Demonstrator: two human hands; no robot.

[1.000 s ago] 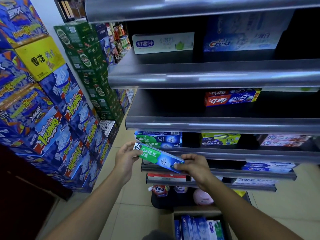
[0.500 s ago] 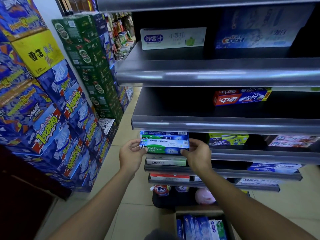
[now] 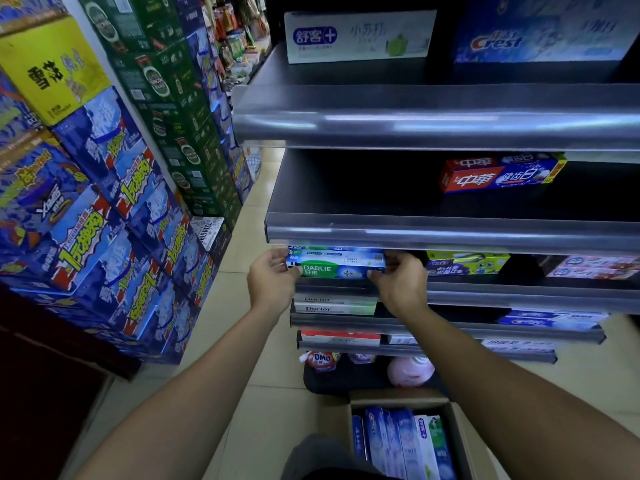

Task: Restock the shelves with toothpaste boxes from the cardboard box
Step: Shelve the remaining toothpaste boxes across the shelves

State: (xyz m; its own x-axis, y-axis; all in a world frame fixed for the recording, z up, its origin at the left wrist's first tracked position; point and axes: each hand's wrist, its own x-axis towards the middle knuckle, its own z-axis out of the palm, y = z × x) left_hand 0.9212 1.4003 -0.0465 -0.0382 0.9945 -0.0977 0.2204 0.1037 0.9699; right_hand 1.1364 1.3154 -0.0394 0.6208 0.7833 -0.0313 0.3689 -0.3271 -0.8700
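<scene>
Raised and levelled since one second ago: Darlie toothpaste box, then tilted in front of the lower tiers, now horizontal at the left end of the third shelf, long printed face outward, directly beneath the lip of the second shelf. Half a second ago already level at this tier.

Head view, upper part. Left hand at the left end of the box, fingers curled round that end. Right hand at the right end, gripping likewise with curled fingers. Box held between both hands; contact with the shelf surface not discernible. Sliver of another green-and-blue box just above and behind.

Same tier, further right: yellow-green box, then pink-and-white boxes, both apart from the held box. Second shelf: one red-and-blue box lying toward the right. Top shelf: white box at left, blue Crest box at right. Tier below the hands: two white Doctor boxes stacked at the left end.

Head view, lower part. Cardboard box on the floor, open at the top, between the two forearms; toothpaste boxes standing upright inside, mostly blue and white, one partly green. OMO pouch and pink rounded object at the bottom tier, just behind the cardboard box.

Left of the shelving: stacked blue cartons, green cartons, one yellow carton near the top, tiled floor between the cartons and the shelves.
</scene>
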